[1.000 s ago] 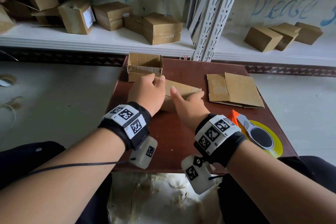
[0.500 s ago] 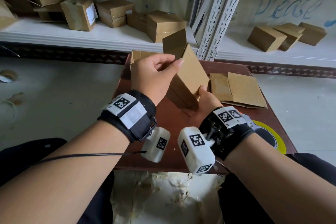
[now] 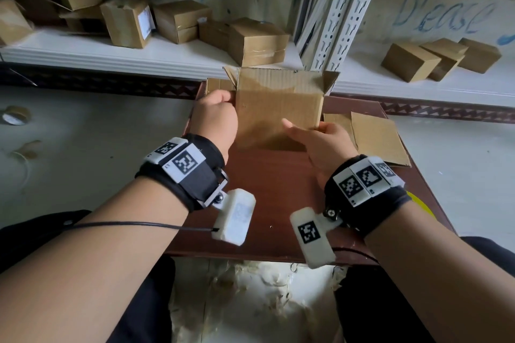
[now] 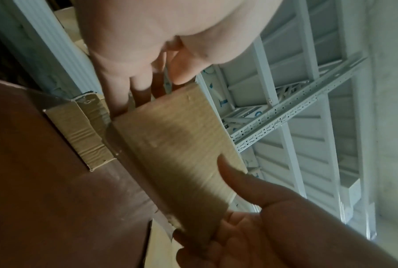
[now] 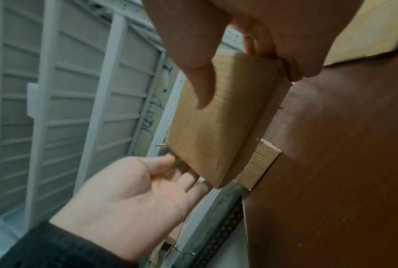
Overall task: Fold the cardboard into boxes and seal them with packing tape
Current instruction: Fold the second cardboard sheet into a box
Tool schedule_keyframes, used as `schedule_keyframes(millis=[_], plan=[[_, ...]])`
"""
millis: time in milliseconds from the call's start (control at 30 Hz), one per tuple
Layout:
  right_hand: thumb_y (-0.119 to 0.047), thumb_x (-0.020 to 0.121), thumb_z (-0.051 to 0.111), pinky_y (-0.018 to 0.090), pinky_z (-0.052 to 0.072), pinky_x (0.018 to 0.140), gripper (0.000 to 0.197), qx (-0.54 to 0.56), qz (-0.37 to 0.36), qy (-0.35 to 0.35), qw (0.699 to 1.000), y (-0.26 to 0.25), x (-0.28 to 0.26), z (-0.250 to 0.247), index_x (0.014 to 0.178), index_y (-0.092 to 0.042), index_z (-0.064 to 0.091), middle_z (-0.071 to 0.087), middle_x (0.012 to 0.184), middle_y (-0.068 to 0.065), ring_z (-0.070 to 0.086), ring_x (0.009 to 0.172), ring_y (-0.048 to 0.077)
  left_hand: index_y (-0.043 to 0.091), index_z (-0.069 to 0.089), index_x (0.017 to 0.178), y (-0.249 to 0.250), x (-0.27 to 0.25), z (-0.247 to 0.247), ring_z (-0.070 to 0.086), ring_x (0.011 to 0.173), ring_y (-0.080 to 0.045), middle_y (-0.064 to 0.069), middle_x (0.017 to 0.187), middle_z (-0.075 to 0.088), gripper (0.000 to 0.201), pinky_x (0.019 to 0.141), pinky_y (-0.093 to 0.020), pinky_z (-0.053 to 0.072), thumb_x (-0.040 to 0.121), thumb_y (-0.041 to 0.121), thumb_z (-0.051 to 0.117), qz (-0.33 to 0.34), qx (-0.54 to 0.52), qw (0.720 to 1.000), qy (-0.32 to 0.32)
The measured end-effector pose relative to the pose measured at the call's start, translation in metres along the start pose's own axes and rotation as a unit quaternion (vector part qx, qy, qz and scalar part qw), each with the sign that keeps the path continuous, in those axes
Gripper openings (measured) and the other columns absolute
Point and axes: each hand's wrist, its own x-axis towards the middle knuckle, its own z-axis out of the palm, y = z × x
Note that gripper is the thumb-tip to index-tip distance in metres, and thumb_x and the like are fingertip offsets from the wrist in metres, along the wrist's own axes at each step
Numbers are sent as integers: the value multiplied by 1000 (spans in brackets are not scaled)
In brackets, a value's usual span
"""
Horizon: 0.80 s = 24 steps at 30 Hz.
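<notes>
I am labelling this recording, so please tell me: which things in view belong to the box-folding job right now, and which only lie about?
In the job:
- cardboard box, flaps open
- left hand, at its left edge
- right hand, at its lower right corner
- flat cardboard sheets, on the table

Lying about:
- boxes on the shelf
- open box behind

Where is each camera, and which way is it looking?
Head: on the person's head, facing forward and down at the cardboard box over the table; both forearms show.
Left wrist: looks along the left hand at the box.
Right wrist: looks along the right hand at it.
All three share the box and both hands.
</notes>
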Motion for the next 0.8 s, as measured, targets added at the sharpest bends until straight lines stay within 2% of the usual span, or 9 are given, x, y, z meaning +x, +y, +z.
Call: schedule_keyframes(millis=[67, 133, 200, 267, 367, 433, 500, 633, 800], plan=[[-87, 39, 85, 35, 52, 70, 108, -16, 19, -16, 1000, -6, -6, 2, 111, -9, 65, 72, 89, 2, 68, 76, 21, 30, 59, 73, 5, 1, -2, 51, 84, -24, -8, 85, 59, 13, 80, -43, 47, 76, 29, 47, 9, 25, 1000, -13], [-99, 32, 75, 48, 50, 99, 140, 0, 47, -40, 998, -11, -9, 3, 139, -9, 56, 69, 121, 10, 68, 110, 29, 25, 50, 70, 13, -3, -3, 48, 85, -27, -9, 82, 51, 22, 86, -51, 47, 80, 43, 45, 27, 30, 998, -41], [-105, 36, 64, 61, 34, 117, 149, 70, 64, -72, 993, -17, -10, 3, 157, -22, 39, 54, 150, 8, 53, 137, 30, 12, 49, 76, 21, -10, -4, 50, 81, -37, -12, 76, 46, 49, 84, -54, 50, 85, 60, 43, 44, 44, 997, -35], [-108, 44, 54, 65, 22, 123, 141, 151, 70, -101, 981, -25, -14, 3, 162, -34, 29, 36, 166, 6, 37, 151, 28, 15, 48, 83, 24, -14, -6, 52, 74, -31, -8, 74, 45, 57, 75, -42, 47, 95, 70, 37, 65, 59, 996, -32], [-103, 60, 49, 57, 33, 121, 123, 166, 87, -110, 976, -31, -14, 1, 156, -26, 43, 52, 155, 8, 50, 143, 26, 12, 51, 82, 21, -10, -10, 50, 68, -15, 3, 72, 51, 48, 68, -33, 38, 104, 54, 43, 90, 68, 994, -7], [-84, 86, 51, 45, 49, 110, 76, 149, 78, -95, 981, -32, -11, 0, 125, -19, 65, 78, 117, 4, 68, 119, 20, 18, 52, 79, 18, -4, -12, 52, 70, -15, 6, 73, 53, 37, 71, -32, 39, 105, 44, 48, 89, 64, 994, 5], [-64, 98, 56, 39, 57, 96, 47, 130, 71, -113, 982, -33, -7, 0, 106, -20, 67, 81, 91, 3, 75, 98, 18, 18, 54, 87, 19, -3, -15, 56, 76, -19, 5, 79, 56, 29, 75, -34, 43, 104, 40, 48, 73, 62, 995, 6], [-43, 96, 66, 34, 54, 73, 26, 50, 32, -67, 996, -37, 3, 0, 102, -18, 67, 72, 98, 8, 70, 85, 21, 9, 58, 117, 21, 1, -22, 60, 96, -27, -5, 106, 65, 25, 88, -40, 50, 103, 27, 48, 54, 117, 991, -23], [-41, 97, 67, 33, 48, 72, 19, 51, 32, -90, 994, -42, 17, 3, 96, -21, 66, 67, 91, 3, 65, 82, 20, 12, 60, 90, 22, 7, -31, 56, 85, -27, -11, 91, 57, 26, 86, -47, 56, 77, 34, 58, -38, 60, 994, -77]])
